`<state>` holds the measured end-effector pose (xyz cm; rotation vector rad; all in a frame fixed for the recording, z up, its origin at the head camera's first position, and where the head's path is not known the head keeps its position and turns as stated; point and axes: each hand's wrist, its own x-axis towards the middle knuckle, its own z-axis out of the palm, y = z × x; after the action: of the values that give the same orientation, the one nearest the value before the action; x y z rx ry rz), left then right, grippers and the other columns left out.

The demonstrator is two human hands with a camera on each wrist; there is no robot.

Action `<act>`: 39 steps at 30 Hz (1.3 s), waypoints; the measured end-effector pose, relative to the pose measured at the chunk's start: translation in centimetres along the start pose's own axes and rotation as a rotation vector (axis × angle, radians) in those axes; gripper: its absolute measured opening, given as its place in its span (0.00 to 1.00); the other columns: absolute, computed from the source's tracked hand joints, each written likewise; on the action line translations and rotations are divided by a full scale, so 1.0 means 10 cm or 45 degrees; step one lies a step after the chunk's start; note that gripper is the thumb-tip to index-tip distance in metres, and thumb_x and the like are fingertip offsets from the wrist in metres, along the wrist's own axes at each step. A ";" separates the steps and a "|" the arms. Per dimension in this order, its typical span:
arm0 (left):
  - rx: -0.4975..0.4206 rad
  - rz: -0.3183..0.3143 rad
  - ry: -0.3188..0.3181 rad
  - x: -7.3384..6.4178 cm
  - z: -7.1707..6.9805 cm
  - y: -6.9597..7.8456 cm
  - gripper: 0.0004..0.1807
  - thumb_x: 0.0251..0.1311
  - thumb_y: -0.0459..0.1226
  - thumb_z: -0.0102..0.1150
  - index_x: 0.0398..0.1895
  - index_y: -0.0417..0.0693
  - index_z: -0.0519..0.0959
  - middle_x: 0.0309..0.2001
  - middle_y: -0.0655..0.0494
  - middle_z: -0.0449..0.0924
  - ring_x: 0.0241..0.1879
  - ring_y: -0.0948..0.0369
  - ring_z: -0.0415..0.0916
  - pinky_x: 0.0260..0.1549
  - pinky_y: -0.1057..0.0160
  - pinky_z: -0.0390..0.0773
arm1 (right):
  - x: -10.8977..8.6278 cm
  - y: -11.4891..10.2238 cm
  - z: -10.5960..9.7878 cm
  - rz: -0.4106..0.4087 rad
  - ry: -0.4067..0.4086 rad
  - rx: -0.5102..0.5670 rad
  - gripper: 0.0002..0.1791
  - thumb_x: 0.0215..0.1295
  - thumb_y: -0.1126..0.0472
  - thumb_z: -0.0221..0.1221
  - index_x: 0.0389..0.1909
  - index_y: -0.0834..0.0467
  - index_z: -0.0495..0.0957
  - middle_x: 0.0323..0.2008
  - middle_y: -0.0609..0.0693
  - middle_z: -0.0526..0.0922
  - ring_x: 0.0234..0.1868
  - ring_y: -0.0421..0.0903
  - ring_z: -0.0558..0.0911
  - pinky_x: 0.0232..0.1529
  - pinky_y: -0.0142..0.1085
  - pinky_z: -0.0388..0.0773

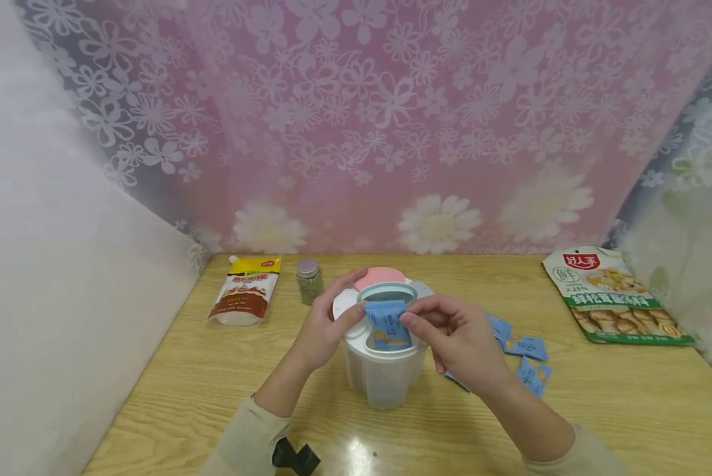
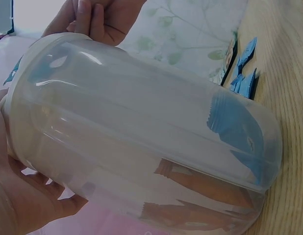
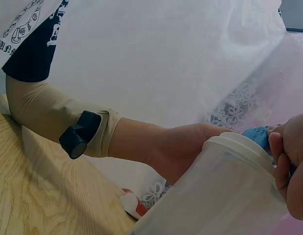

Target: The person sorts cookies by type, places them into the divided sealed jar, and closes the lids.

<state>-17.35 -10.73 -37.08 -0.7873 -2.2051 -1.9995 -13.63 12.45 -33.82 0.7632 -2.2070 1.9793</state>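
Note:
A clear divided storage canister with a white lid stands on the table. Its lid has a pink cap and a grey-green ringed flap tilted up. My left hand grips the canister's upper left side, thumb reaching to the left corner of a blue snack sachet. Between thumb and forefinger, my right hand pinches that sachet by its right edge over the lid's front opening. Through the wall in the left wrist view, a blue sachet lies in one compartment and brown sachets lie in another.
Several loose blue sachets lie right of the canister, partly behind my right hand. A large mushroom seasoning bag lies at the back right. Back left are a spouted pouch and a small lidded jar.

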 end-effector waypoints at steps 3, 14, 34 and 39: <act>-0.002 -0.012 0.002 0.00 0.01 0.01 0.30 0.69 0.41 0.56 0.74 0.46 0.65 0.73 0.45 0.62 0.65 0.49 0.68 0.55 0.69 0.76 | -0.03 0.02 -0.02 -0.007 -0.013 -0.014 0.05 0.67 0.67 0.61 0.40 0.64 0.82 0.31 0.42 0.88 0.08 0.41 0.66 0.06 0.35 0.66; 0.034 -0.057 0.034 0.00 0.01 0.03 0.30 0.69 0.43 0.56 0.73 0.51 0.66 0.72 0.48 0.65 0.64 0.50 0.69 0.56 0.69 0.74 | -0.07 0.08 -0.10 0.061 -0.059 0.033 0.09 0.65 0.66 0.64 0.45 0.61 0.83 0.43 0.44 0.89 0.09 0.39 0.65 0.08 0.35 0.67; 0.008 -0.030 0.017 0.00 0.00 0.03 0.30 0.70 0.42 0.55 0.74 0.50 0.65 0.71 0.45 0.65 0.58 0.54 0.72 0.53 0.67 0.77 | -0.06 0.03 -0.07 -0.204 -0.169 -0.144 0.12 0.67 0.72 0.59 0.48 0.61 0.81 0.33 0.48 0.80 0.08 0.40 0.59 0.08 0.28 0.59; 0.002 -0.031 0.013 0.00 0.01 0.02 0.30 0.70 0.42 0.55 0.73 0.50 0.65 0.70 0.44 0.65 0.57 0.56 0.73 0.52 0.67 0.78 | -0.06 0.05 -0.12 -0.128 -0.189 -0.066 0.10 0.68 0.72 0.58 0.49 0.66 0.80 0.35 0.43 0.81 0.09 0.40 0.60 0.08 0.30 0.60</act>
<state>-17.23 -10.64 -36.94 -0.7521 -2.2216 -2.0075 -13.58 13.80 -34.33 1.0239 -2.2393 1.8680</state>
